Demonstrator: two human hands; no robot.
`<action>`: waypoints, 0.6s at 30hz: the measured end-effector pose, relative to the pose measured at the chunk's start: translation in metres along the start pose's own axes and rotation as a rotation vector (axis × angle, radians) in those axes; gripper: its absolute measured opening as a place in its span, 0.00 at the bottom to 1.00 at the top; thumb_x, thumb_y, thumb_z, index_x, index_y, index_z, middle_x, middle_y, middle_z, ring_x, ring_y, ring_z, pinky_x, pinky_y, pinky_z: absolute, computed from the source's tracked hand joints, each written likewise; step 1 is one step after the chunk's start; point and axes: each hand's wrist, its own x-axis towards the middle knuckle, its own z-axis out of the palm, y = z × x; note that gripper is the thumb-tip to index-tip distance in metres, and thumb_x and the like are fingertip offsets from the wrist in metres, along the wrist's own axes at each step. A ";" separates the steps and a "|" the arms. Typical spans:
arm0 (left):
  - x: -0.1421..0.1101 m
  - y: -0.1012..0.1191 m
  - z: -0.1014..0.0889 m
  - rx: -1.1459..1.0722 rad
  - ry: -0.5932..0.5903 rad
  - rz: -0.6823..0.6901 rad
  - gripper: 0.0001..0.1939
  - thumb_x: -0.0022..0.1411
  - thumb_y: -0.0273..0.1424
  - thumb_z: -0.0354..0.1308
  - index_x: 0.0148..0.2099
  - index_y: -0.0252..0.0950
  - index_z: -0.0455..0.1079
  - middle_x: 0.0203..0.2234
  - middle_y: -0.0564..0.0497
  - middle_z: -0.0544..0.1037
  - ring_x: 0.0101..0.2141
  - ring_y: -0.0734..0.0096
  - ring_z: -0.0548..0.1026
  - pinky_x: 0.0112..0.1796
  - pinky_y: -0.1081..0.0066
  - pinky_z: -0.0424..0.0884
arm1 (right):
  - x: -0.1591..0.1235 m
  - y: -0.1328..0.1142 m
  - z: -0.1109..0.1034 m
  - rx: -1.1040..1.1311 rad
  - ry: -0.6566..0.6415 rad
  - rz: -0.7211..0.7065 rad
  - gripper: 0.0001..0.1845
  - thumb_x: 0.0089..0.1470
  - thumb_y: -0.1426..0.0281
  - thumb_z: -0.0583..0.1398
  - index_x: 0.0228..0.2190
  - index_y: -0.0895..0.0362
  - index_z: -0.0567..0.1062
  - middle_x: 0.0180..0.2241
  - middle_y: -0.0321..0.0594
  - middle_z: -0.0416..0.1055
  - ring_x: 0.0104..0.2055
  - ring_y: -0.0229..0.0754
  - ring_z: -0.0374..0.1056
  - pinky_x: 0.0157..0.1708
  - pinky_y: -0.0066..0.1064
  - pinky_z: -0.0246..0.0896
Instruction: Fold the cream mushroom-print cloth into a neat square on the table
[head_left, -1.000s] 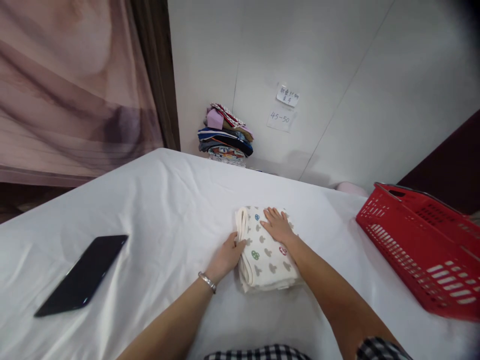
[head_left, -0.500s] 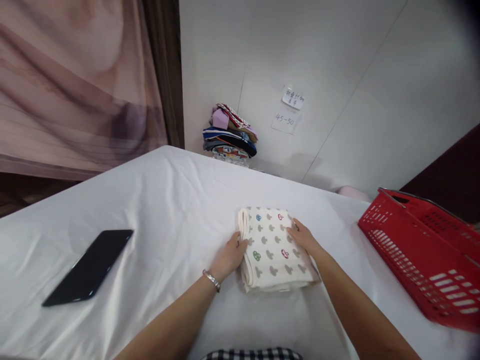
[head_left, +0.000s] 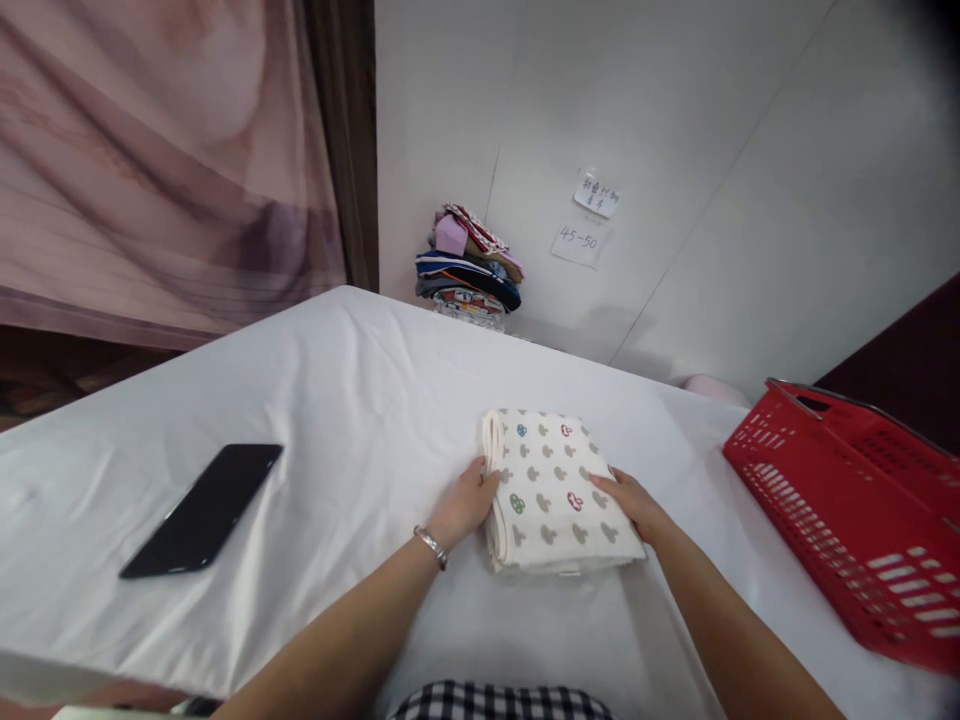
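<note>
A folded cream cloth [head_left: 551, 475] printed with grey, red, green and blue mushrooms lies on the white-covered table. Its rounded, layered fold faces left. My left hand [head_left: 465, 503], with a silver bracelet at the wrist, grips that left side, thumb on top and the other fingers mostly hidden beside it. On the opposite side, my right hand [head_left: 636, 503] has its thumb on the printed top and its fingers around the right edge, largely out of sight.
A black phone-like slab [head_left: 202, 512] rests on the table at left. The red plastic basket [head_left: 847, 510] stands at right. Beyond the far edge is a stack of folded fabrics [head_left: 469, 265] against the wall, near two paper notes [head_left: 581, 240]. A pink curtain [head_left: 150, 170] hangs at left.
My right hand has slid nearer along the cloth's right edge. My left hand keeps its place on the fold. The whole view has shifted slightly.
</note>
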 end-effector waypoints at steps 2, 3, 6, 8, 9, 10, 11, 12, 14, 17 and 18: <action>-0.001 0.000 0.000 0.008 0.005 0.000 0.22 0.59 0.40 0.51 0.54 0.36 0.63 0.43 0.43 0.76 0.42 0.60 0.74 0.42 0.67 0.66 | 0.001 -0.004 -0.002 -0.059 0.040 -0.046 0.26 0.44 0.59 0.64 0.44 0.58 0.69 0.39 0.48 0.76 0.36 0.49 0.74 0.35 0.38 0.71; -0.002 0.001 0.000 0.012 0.006 -0.001 0.22 0.59 0.39 0.51 0.54 0.36 0.64 0.42 0.43 0.76 0.42 0.60 0.74 0.43 0.67 0.65 | 0.002 -0.007 -0.003 -0.102 0.062 -0.069 0.26 0.43 0.59 0.65 0.43 0.58 0.70 0.39 0.48 0.76 0.36 0.49 0.74 0.35 0.37 0.70; -0.007 0.007 -0.001 0.020 0.016 0.003 0.23 0.59 0.39 0.51 0.54 0.36 0.63 0.42 0.43 0.77 0.43 0.59 0.73 0.44 0.67 0.65 | 0.002 -0.021 -0.005 -0.290 0.151 -0.125 0.24 0.42 0.60 0.65 0.41 0.58 0.72 0.38 0.47 0.77 0.37 0.50 0.73 0.34 0.36 0.69; -0.011 0.011 -0.001 0.025 0.025 0.024 0.23 0.60 0.39 0.51 0.55 0.36 0.63 0.42 0.43 0.76 0.44 0.58 0.73 0.44 0.67 0.64 | 0.001 -0.031 -0.004 -0.430 0.195 -0.160 0.21 0.42 0.61 0.64 0.39 0.57 0.74 0.37 0.45 0.77 0.37 0.50 0.73 0.34 0.35 0.67; -0.013 0.013 -0.001 0.025 0.027 0.037 0.23 0.60 0.39 0.50 0.55 0.36 0.63 0.42 0.43 0.76 0.44 0.58 0.73 0.44 0.67 0.64 | 0.000 -0.036 -0.002 -0.496 0.204 -0.176 0.20 0.42 0.61 0.63 0.38 0.57 0.74 0.37 0.45 0.77 0.37 0.49 0.72 0.34 0.35 0.66; -0.014 0.013 -0.001 0.021 0.029 0.051 0.23 0.60 0.39 0.50 0.55 0.36 0.63 0.42 0.43 0.76 0.44 0.57 0.73 0.44 0.67 0.65 | 0.000 -0.040 -0.001 -0.561 0.210 -0.192 0.18 0.43 0.62 0.62 0.37 0.57 0.74 0.37 0.44 0.76 0.37 0.49 0.72 0.34 0.35 0.66; -0.014 0.014 0.000 0.012 0.030 0.062 0.23 0.60 0.39 0.50 0.55 0.36 0.62 0.42 0.43 0.76 0.44 0.57 0.73 0.43 0.67 0.65 | -0.001 -0.043 0.001 -0.623 0.217 -0.205 0.17 0.43 0.62 0.62 0.36 0.56 0.74 0.37 0.44 0.76 0.37 0.49 0.72 0.34 0.35 0.65; -0.015 0.014 0.001 0.001 0.033 0.072 0.24 0.60 0.39 0.50 0.56 0.36 0.62 0.42 0.44 0.77 0.44 0.57 0.73 0.43 0.67 0.65 | -0.001 -0.045 0.003 -0.680 0.225 -0.216 0.16 0.43 0.63 0.61 0.36 0.56 0.75 0.37 0.43 0.76 0.37 0.49 0.71 0.35 0.35 0.64; -0.016 0.014 0.002 -0.026 0.040 0.091 0.25 0.59 0.39 0.51 0.57 0.36 0.61 0.41 0.44 0.77 0.43 0.58 0.73 0.41 0.68 0.66 | -0.003 -0.049 0.007 -0.762 0.241 -0.237 0.15 0.44 0.63 0.60 0.35 0.55 0.75 0.37 0.43 0.76 0.38 0.49 0.71 0.35 0.35 0.62; -0.019 0.016 0.003 -0.039 0.042 0.114 0.27 0.60 0.40 0.50 0.59 0.35 0.59 0.39 0.44 0.77 0.40 0.59 0.74 0.39 0.68 0.66 | -0.006 -0.053 0.014 -0.823 0.254 -0.288 0.14 0.45 0.64 0.59 0.36 0.54 0.74 0.37 0.43 0.76 0.37 0.48 0.70 0.35 0.35 0.62; -0.021 0.018 0.002 -0.035 0.042 0.119 0.27 0.59 0.41 0.51 0.59 0.35 0.58 0.39 0.44 0.77 0.38 0.60 0.74 0.38 0.68 0.67 | -0.008 -0.054 0.017 -0.831 0.253 -0.302 0.14 0.45 0.64 0.59 0.36 0.54 0.74 0.37 0.43 0.75 0.37 0.48 0.70 0.35 0.35 0.61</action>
